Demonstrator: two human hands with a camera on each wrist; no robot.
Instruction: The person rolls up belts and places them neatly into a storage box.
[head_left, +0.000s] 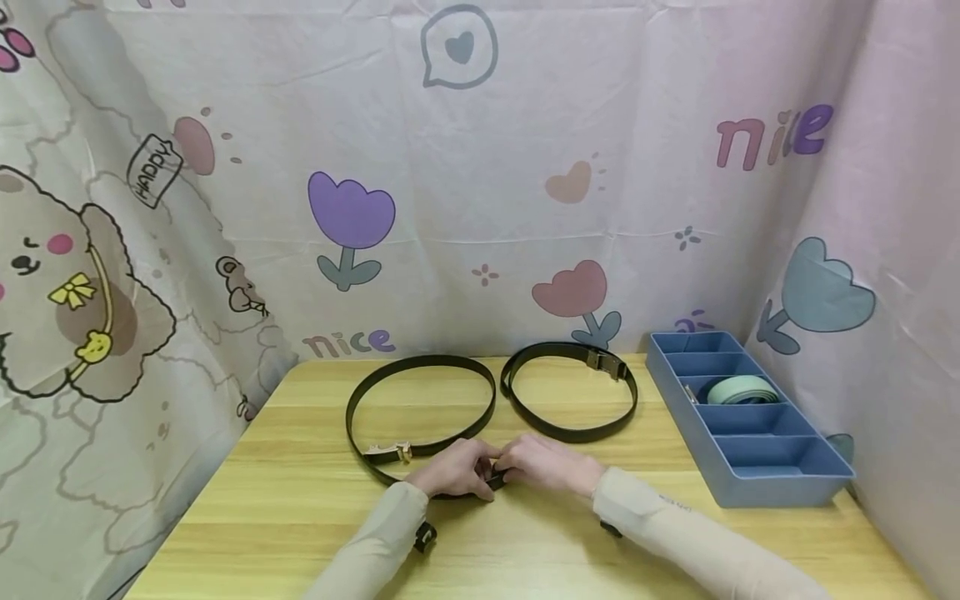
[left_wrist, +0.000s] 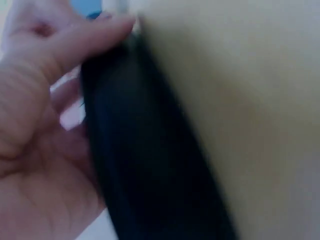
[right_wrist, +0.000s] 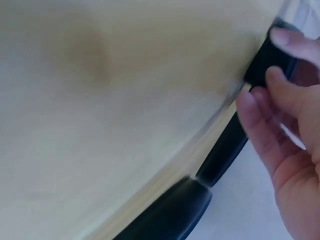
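Observation:
A black belt with a gold buckle (head_left: 395,452) lies in a loose loop on the table's left half, its outer stretch running to both hands. My left hand (head_left: 459,468) pinches this black belt (left_wrist: 145,145), thumb on its face and fingers behind. Close beside it, my right hand (head_left: 543,462) holds the strap with its fingertips, the two hands almost meeting. In the right wrist view the strap (right_wrist: 225,150) passes by the right hand's fingers (right_wrist: 260,120). A second black belt (head_left: 573,434) with a dark metal buckle (head_left: 606,363) is looped behind the right hand.
A blue tray (head_left: 720,492) with several compartments stands at the table's right side. One compartment contains a rolled pale green belt (head_left: 742,389). The wood-grain table (head_left: 247,517) meets a printed curtain (head_left: 465,208) at the back and sides.

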